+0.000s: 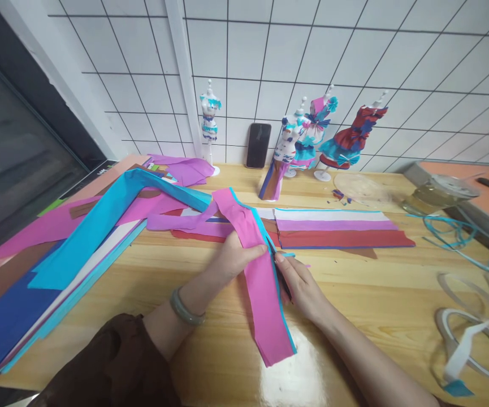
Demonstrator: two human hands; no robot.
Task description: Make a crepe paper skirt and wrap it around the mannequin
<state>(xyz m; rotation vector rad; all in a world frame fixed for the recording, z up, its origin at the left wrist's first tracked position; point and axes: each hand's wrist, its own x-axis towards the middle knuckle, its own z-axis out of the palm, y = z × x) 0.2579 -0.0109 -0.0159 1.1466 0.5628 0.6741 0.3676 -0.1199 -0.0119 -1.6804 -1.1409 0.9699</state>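
Observation:
A long pink strip with a turquoise edge lies slantwise over the middle of the wooden table. My left hand is closed on it, the thumb on top and the fingers hidden underneath. Against the strip's right edge, my right hand is closed round a dark, slim tool, seemingly scissors, whose tip points up along the turquoise edge. Behind the hands lie stacked white, purple and red strips.
Long coloured strips cover the table's left side. Small dressed mannequins and a phone stand by the tiled wall. On the right are a glass container, turquoise ribbon and a tape roll.

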